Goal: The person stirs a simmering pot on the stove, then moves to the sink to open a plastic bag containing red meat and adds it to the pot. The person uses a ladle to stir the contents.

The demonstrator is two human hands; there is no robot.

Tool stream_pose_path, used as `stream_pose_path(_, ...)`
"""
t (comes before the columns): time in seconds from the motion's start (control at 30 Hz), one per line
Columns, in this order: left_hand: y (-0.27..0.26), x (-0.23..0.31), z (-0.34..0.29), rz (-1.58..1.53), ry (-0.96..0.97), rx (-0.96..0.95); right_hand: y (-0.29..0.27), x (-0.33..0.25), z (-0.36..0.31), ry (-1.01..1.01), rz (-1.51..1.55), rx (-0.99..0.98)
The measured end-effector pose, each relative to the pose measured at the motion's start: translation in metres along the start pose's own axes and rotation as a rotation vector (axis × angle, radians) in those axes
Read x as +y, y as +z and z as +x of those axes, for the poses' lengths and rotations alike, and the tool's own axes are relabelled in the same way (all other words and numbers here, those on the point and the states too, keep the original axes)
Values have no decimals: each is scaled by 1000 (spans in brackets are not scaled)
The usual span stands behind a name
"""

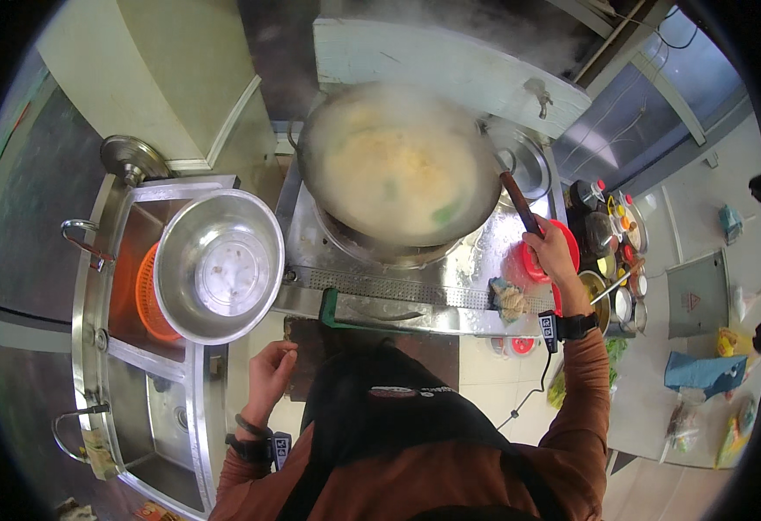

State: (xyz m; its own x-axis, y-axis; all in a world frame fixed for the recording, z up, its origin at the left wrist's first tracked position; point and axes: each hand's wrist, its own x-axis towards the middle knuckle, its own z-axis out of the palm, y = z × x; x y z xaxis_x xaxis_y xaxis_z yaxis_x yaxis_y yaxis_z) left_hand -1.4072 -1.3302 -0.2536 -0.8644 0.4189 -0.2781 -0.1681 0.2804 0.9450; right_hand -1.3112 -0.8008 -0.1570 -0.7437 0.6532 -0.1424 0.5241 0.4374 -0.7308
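Black apron (363, 417) in front, and past it a steaming wok (312, 161) sits on the stove (302, 241), pale food (389, 165) with green bits inside. The right hand's (554, 256) grip wraps a brown handle (517, 195) by the wok's right side. The left hand (271, 373), near a steel basin (187, 239), has bent fingers; how tightly, I can't tell.

A narrow gap runs between steel basin (224, 269) and wok (314, 163).

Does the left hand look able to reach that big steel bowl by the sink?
Probably yes: the left hand appears empty and near the steel bowl, with nothing visible blocking the way between them.
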Motion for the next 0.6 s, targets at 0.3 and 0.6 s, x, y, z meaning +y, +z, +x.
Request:
stream_pose_path(0.3, 36, -2, -15, 4, -137, 28, -4, 7, 38, 247, 273, -288)
stream_pose_path(0.6, 12, -14, 11, -27, -135, -31, 34, -24, 34, 588, 702, -570)
